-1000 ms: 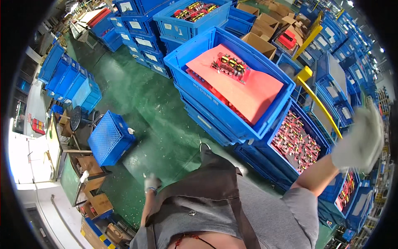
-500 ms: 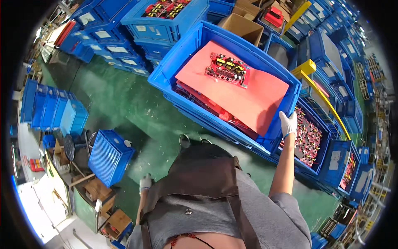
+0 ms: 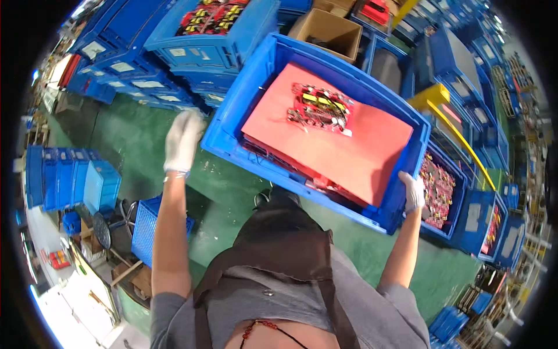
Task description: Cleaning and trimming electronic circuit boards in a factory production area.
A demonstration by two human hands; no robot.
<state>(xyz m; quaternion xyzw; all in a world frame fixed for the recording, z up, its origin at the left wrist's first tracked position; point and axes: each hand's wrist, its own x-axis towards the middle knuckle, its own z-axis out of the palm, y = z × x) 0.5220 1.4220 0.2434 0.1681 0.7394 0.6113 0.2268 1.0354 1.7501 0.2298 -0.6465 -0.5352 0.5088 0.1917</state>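
In front of me is a large blue plastic crate (image 3: pixel 237 110), slanting down to the right. A pinkish-red sheet (image 3: pixel 372 139) lies inside it, and on that sits a red circuit board (image 3: pixel 321 107) with yellow and black components. More red boards show under the sheet's near edge. My right hand (image 3: pixel 412 191), in a white glove, is closed round the rim at the crate's right end. My left hand (image 3: pixel 182 141), also gloved, is raised beside the left end, apart from the crate. Its fingers are stretched out, somewhat blurred, and hold nothing I can see.
Stacked blue crates (image 3: pixel 203 61) stand at the far left. Beyond the crate are a cardboard box (image 3: pixel 331 35) and a yellow rail (image 3: pixel 465 139). A crate of boards (image 3: pixel 439 189) stands at the right. Blue bins (image 3: pixel 64 174) stand on the green floor at the left.
My left hand has risen from low at my side to beside the crate's left end. The right hand keeps its grip, and the crate's right end sits nearer me.
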